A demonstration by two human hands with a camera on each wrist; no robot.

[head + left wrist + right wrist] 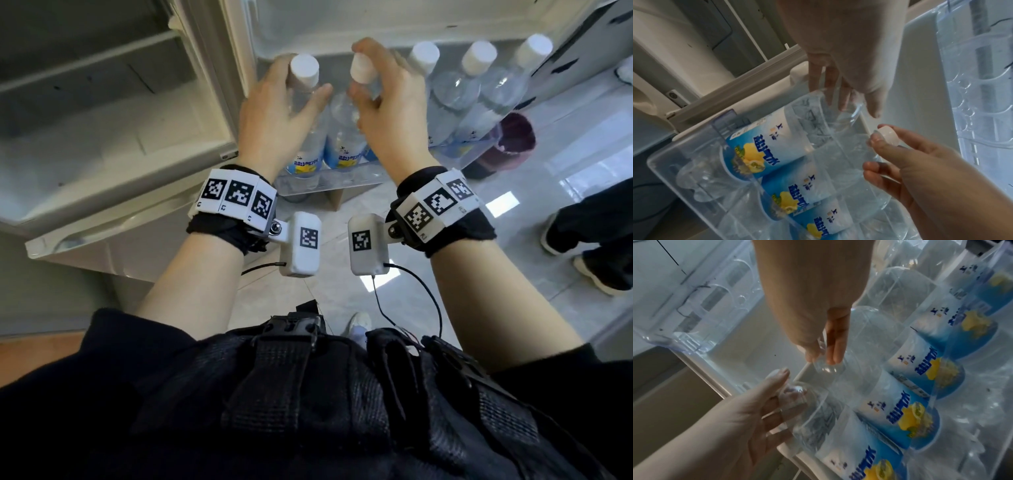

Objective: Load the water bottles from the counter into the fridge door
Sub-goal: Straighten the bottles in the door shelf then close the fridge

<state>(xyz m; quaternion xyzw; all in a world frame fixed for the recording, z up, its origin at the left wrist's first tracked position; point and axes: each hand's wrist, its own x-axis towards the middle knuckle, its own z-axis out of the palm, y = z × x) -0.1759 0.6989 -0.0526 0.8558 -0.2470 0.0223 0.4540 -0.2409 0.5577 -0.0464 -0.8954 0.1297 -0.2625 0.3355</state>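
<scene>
Water bottles (342,133) — clear, white-capped, blue-labelled.

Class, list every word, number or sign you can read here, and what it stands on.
"上海": blue-and-white labels on the clear plastic water bottles.
Large blue characters beside it, ending "水": same labels, otherwise blurred.
Tiny codes on white wrist-band marker tiles: too small to read.
</scene>
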